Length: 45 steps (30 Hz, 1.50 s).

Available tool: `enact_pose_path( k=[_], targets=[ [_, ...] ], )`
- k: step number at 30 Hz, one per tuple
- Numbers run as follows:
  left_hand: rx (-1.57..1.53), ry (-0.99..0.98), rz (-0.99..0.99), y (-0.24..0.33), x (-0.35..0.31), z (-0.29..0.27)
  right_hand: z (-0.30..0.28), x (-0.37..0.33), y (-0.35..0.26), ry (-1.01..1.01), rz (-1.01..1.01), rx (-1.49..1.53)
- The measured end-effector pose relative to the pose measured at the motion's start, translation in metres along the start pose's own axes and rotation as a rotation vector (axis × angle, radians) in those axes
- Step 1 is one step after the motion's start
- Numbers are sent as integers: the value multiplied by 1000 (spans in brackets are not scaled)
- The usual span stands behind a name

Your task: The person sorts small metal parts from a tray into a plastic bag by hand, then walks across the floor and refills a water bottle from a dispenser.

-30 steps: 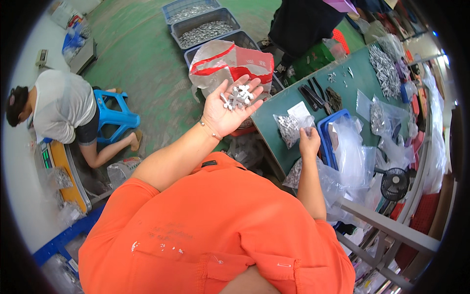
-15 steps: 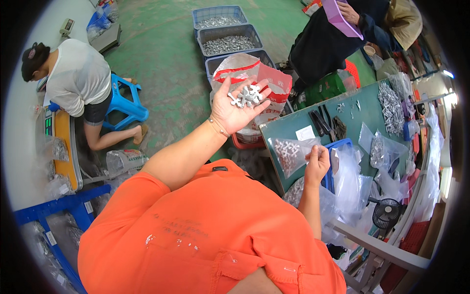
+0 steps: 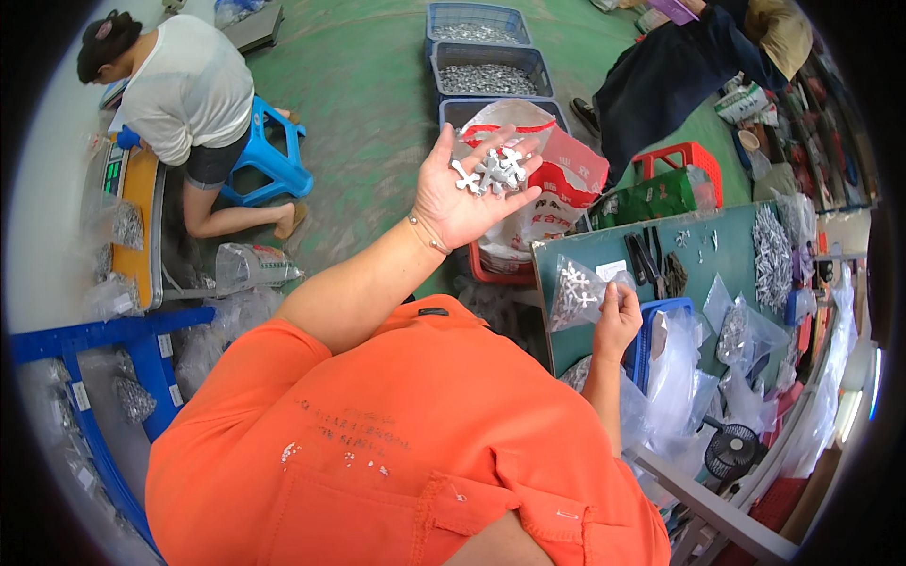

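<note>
Metal crosses (image 3: 493, 172), roughly seven, left palm (image 3: 460, 203)

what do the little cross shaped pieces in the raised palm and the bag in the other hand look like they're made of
The cross-shaped pieces in the left hand look like bare metal, perhaps aluminium or zinc: pale silver-grey with a dull sheen, though light plastic can't be ruled out. The bag pinched by the right hand looks like thin clear plastic film: glossy, wrinkled, with similar pieces showing through.
</note>
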State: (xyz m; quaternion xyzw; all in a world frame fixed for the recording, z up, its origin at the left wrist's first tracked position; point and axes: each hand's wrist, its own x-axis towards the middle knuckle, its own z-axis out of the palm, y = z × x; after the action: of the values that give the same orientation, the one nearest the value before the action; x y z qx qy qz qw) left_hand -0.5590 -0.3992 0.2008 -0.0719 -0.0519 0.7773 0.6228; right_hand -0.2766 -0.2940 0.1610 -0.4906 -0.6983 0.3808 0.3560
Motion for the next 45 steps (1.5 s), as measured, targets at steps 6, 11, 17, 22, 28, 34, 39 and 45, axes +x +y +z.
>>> enact_pose_path(
  k=[6,11,17,22,28,34,39,45],
  targets=[
    [14,-49,23,12,-8,4,13,4,-12,-101,-18,49],
    [16,-52,26,15,-10,5,24,-9,-23,-206,14,26],
    [1,-26,35,25,-10,3,41,-27,-29,-298,44,56],
    [-56,-47,68,51,-17,-3,61,-37,-37,-379,36,49],
    [-28,-46,132,104,-43,2,110,-48,-66,-429,-24,18],
    [-48,-25,192,157,-69,5,167,-62,-97,-516,-28,53],
    [-65,-49,205,194,-87,4,207,-76,-115,-590,-66,32],
    [-36,-70,236,231,-105,4,236,-86,-138,-683,-112,-47]
  ],
)
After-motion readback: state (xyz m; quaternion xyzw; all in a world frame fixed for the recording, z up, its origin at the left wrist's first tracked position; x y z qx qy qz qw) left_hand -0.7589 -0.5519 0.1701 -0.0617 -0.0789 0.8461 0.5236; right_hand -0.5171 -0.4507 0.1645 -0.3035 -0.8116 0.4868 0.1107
